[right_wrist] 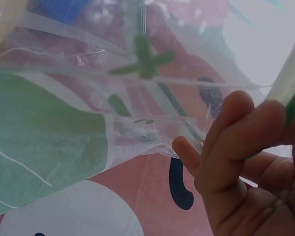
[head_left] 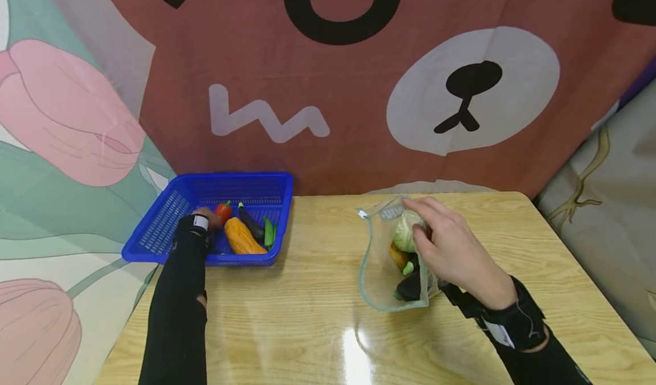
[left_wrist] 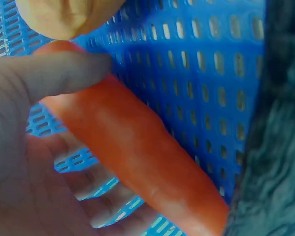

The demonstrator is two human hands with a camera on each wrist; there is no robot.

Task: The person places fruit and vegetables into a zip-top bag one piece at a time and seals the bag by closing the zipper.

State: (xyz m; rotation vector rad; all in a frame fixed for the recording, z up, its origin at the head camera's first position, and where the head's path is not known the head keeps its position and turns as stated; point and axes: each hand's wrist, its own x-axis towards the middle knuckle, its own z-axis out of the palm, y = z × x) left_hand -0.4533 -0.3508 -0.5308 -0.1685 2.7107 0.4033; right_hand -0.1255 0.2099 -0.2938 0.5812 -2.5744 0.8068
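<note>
In the blue basket (head_left: 154,225), my left hand (head_left: 207,218) grips a long orange-red vegetable (left_wrist: 132,142), thumb across its top and fingers along the far side. Beside that hand lie a red vegetable with a green stem (head_left: 223,211), a ridged yellow-orange vegetable (head_left: 243,237), an eggplant (head_left: 251,225) and green peppers (head_left: 269,233). My right hand (head_left: 451,242) pinches the rim of a clear zip bag (head_left: 376,254). Inside the bag show a pale green cabbage (head_left: 407,231), an orange vegetable (head_left: 398,257) and a dark eggplant (head_left: 409,287).
Both containers are on a glossy wooden table (head_left: 287,328), basket at the left and bag right of the middle. A printed cloth (head_left: 348,89) hangs directly behind the table's back edge. Part of the bag's lower right side is hidden behind my right hand.
</note>
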